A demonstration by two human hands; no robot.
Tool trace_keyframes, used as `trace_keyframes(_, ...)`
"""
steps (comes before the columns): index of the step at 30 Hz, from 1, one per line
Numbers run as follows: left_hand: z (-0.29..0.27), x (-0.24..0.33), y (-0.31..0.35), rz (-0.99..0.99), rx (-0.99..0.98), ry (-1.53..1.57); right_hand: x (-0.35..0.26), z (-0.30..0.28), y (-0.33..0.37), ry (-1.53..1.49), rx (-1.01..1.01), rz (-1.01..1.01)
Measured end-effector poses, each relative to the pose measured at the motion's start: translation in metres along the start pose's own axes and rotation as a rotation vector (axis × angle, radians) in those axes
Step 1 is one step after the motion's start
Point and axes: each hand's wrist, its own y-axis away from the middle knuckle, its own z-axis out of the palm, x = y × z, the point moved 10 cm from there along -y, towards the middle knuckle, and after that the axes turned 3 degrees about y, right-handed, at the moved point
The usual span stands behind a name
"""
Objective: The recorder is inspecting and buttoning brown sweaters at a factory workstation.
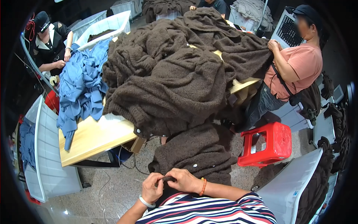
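Close to my body, my left hand (152, 188) and my right hand (183, 180) pinch the edge of a dark brown fuzzy knit garment (192, 151) between thumbs and fingers. The hands almost touch, with a short rolled bit of the fabric showing between them. From there the garment spreads away in front of me, hanging below the table edge, with a few shiny buttons on it. A large heap of the same brown knitwear (175, 82) covers the table beyond. A pale bangle is on my left wrist and an orange bead bracelet on my right.
Blue garments (84, 71) lie on the left of the wooden table (99, 138). A red plastic stool (266, 143) stands at right. White bins (50, 153) flank me on both sides. One co-worker (298, 67) holds brown fabric at right; another (50, 44) handles blue cloth at far left.
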Motion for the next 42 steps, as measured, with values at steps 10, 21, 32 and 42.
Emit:
trace_keyframes(10,0.028,-0.065,0.036,-0.406,0.023,0.449,0.021,0.014,0.009,-0.097,-0.081,0.156)
trace_keyframes(21,0.044,-0.074,0.031,-0.626,-0.055,0.588,0.014,-0.004,0.008,-0.029,0.008,0.135)
trace_keyframes(32,0.041,-0.065,0.033,-0.594,-0.057,0.537,0.042,0.009,0.016,-0.253,-0.146,0.453)
trace_keyframes(42,0.048,-0.072,0.037,-0.659,-0.155,0.592,0.033,0.006,0.016,-0.075,-0.052,0.279)
